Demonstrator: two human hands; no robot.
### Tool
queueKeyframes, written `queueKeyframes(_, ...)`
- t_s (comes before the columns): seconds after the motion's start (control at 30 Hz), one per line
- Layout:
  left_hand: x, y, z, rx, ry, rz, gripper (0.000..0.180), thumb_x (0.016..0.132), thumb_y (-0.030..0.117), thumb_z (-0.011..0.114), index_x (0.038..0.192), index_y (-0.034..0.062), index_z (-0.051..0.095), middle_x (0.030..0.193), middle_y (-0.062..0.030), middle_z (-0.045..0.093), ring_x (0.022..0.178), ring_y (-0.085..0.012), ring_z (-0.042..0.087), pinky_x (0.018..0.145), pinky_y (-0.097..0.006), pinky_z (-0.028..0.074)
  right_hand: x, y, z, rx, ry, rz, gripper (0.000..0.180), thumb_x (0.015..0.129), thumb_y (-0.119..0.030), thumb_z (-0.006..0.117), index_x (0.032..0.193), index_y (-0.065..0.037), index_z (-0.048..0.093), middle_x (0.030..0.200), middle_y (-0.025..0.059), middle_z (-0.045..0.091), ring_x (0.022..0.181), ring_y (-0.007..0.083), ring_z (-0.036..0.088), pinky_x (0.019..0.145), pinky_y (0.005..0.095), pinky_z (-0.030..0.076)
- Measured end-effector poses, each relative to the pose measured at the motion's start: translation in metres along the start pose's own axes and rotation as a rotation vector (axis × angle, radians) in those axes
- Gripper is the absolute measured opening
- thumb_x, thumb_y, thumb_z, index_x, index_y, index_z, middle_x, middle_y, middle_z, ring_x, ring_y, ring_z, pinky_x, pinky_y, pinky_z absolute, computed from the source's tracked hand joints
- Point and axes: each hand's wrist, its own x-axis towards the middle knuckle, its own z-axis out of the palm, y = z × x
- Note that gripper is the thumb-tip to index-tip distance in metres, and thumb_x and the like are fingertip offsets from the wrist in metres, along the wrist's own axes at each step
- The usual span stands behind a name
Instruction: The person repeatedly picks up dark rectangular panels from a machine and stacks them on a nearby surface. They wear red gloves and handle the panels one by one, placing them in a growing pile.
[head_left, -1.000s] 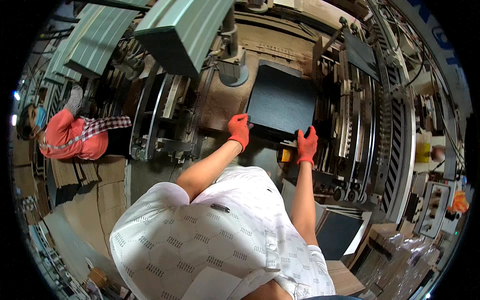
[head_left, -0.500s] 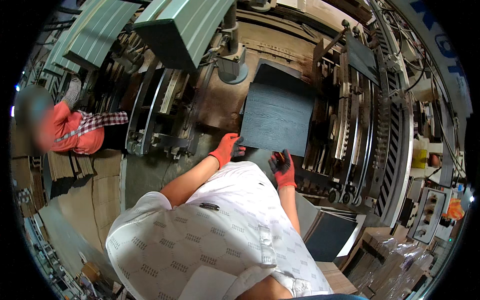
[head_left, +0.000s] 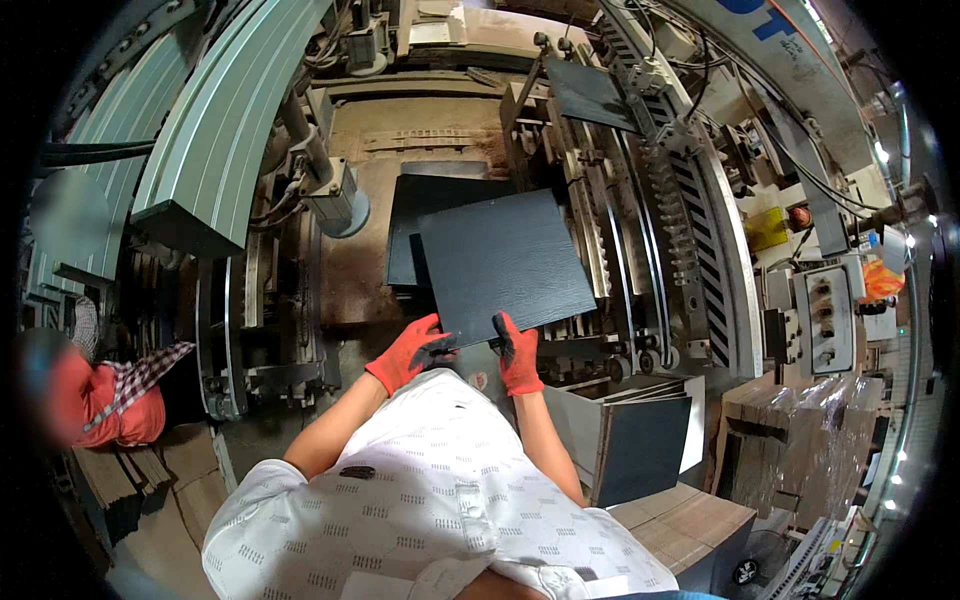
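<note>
Dark panel point(head_left: 505, 265) evenly lit, faint sheen, grain readable. Small lamps point(head_left: 881, 152) far right of panel blow out white. Plastic wrap point(head_left: 800, 440) lower right of it: patchy glare. Shirt point(head_left: 430, 480) below it: bright, soft shadows. Co-worker's head point(head_left: 45, 385), far left of it: smeared. Fisheye rim black, edges bowed.

The board point(head_left: 505, 265) is slate grey with fine wood grain, while the left glove point(head_left: 405, 354) and right glove point(head_left: 518, 358) are red and black. The near shirt point(head_left: 400, 500) is white with grey marks, the left beam point(head_left: 215, 150) pale green, the right rail point(head_left: 692, 240) diagonally striped in black.
</note>
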Motion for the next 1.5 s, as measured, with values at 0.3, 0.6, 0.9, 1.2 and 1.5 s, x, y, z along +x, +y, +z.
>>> queueKeyframes(0.3, 0.056, 0.051, 0.052, -0.052, -0.081, 0.107, 0.046, 0.108, 0.022, 0.057, 0.149, 0.0065, 0.045, 0.130, -0.0107, 0.063, 0.106, -0.0184, 0.066, 0.091, -0.033, 0.057, 0.053, -0.104, -0.036, 0.193, 0.254, -0.287, 0.018, 0.094, -0.023, 0.076, 0.099, -0.008, 0.068, 0.101, 0.0000, 0.067, 0.088, 0.0143, 0.063, 0.077, 0.0358, 0.052)
queueKeyframes(0.6, 0.041, 0.013, 0.033, 0.069, -0.065, -0.006, 0.041, 0.107, 0.021, 0.058, 0.144, 0.0043, 0.051, 0.124, -0.0102, 0.067, 0.105, -0.0171, 0.067, 0.090, -0.033, 0.057, 0.154, -0.173, -0.134, -0.250, 0.424, -0.258, 0.036, 0.085, -0.038, 0.085, 0.075, -0.012, 0.062, 0.069, -0.0033, 0.054, 0.059, 0.0098, 0.048, 0.057, 0.0309, 0.041)
queueKeyframes(0.9, 0.008, -0.003, -0.009, 0.069, 0.125, 0.025, 0.038, 0.104, 0.020, 0.063, 0.138, 0.0048, 0.054, 0.117, -0.0080, 0.067, 0.096, -0.0134, 0.065, 0.081, -0.029, 0.056, 0.125, -0.153, -0.083, -1.366, 0.612, -0.288, 0.104, 0.069, -0.074, 0.078, 0.150, -0.015, 0.048, 0.144, 0.0255, 0.053, 0.131, 0.0445, 0.050, 0.106, 0.0617, 0.039)
queueKeyframes(1.2, 0.003, -0.013, -0.015, 0.036, 0.223, -0.008, 0.040, 0.104, 0.022, 0.064, 0.140, 0.0061, 0.054, 0.117, -0.0079, 0.067, 0.094, -0.0132, 0.065, 0.079, -0.029, 0.057, 0.150, -0.094, -0.066, -1.736, 0.904, -0.461, 0.108, 0.080, -0.081, 0.063, 0.159, -0.011, 0.037, 0.159, 0.0380, 0.029, 0.149, 0.0530, 0.025, 0.120, 0.0680, 0.012)
queueKeyframes(1.5, 0.030, -0.011, -0.011, 0.053, 0.157, -0.001, 0.041, 0.103, 0.019, 0.065, 0.140, 0.0039, 0.054, 0.119, -0.0094, 0.068, 0.098, -0.0161, 0.066, 0.083, -0.030, 0.057, 0.163, -0.064, 0.007, -1.323, 0.982, -0.415, 0.096, 0.087, -0.059, 0.072, 0.157, -0.007, 0.033, 0.166, 0.0354, 0.012, 0.153, 0.0544, 0.013, 0.122, 0.0647, 0.009)
